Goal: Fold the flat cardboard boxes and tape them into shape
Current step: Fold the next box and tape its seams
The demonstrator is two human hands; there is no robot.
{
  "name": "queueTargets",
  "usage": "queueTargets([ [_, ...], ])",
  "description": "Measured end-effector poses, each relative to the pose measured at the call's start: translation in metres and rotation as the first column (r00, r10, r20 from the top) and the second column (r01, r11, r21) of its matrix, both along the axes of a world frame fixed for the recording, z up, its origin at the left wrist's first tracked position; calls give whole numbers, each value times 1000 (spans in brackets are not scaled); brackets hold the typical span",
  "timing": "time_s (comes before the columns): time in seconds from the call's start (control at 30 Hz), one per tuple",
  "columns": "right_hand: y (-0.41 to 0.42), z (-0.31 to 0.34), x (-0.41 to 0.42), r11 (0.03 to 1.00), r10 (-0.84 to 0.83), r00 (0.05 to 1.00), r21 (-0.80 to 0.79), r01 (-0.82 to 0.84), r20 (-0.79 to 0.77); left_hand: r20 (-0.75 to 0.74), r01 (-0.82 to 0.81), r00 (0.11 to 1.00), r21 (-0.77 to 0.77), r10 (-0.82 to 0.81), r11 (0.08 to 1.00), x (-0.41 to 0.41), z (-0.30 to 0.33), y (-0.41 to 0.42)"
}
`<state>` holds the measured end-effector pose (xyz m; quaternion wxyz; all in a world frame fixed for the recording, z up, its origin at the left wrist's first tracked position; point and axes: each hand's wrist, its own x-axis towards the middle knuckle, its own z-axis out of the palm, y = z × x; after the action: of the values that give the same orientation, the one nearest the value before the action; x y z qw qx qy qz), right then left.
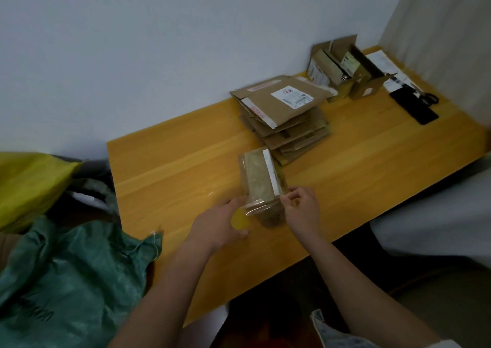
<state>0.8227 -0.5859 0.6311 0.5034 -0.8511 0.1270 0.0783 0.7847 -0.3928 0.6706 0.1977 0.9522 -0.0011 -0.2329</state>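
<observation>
A small folded cardboard box (259,177) with a white label strip stands on the wooden table (358,161) just beyond my hands. Clear tape (256,205) runs over its near end. My left hand (218,224) holds a yellowish tape roll (240,220) at the box's left near corner. At the box's right near corner, my right hand (303,207) pinches the tape with thumb and fingers. A stack of flat cardboard boxes (284,116) lies behind the small box, the top one bearing a white shipping label.
Several folded boxes (342,68) stand at the table's far end by the wall. Black scissors (428,98), a black phone (414,107) and papers (384,62) lie at the far right. A green sack (66,281) and a yellow bag (29,185) sit left. A white bed (438,228) is right.
</observation>
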Motion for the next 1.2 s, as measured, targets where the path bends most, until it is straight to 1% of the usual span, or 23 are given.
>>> queueTargets([
  [0.13, -5, -5, -2, 1000, 12, 998, -12, -11, 61, -41, 70, 997, -62, -73, 996, 12, -9, 4],
  [0.2, -4, -6, -3, 1000, -3, 997, 28, 1, 76, -59, 92, 994, -81, -97, 992, 16, -12, 4],
  [0.3, -2, -7, -3, 990, -38, 998, 138, 32, 42, -88, 114, 988, -126, -126, 985, 22, -16, 3],
  [0.53, -3, -10, -1, 975, -85, 996, 206, 84, -4, -88, 96, 990, -193, -115, 976, 23, -26, -4],
  [0.67, -7, -14, 1, 969, -110, 994, 223, 109, -5, -97, 53, 992, -227, -77, 972, 24, -27, -10],
  [0.77, -12, -18, 1, 968, -127, 992, 222, 119, 20, -77, 53, 994, -264, -76, 963, 26, -26, -15],
  [0.87, -17, -23, 0, 968, -130, 991, 220, 121, 28, -74, 80, 992, -261, -102, 962, 27, -24, -18],
  [1.07, -18, -25, 3, 975, -145, 989, 174, 139, 22, -126, 75, 986, -245, -109, 967, 33, -24, -22],
  [1.2, -21, -29, 7, 980, -136, 991, 150, 133, 11, -159, 130, 973, -210, -165, 969, 44, -18, -27],
])
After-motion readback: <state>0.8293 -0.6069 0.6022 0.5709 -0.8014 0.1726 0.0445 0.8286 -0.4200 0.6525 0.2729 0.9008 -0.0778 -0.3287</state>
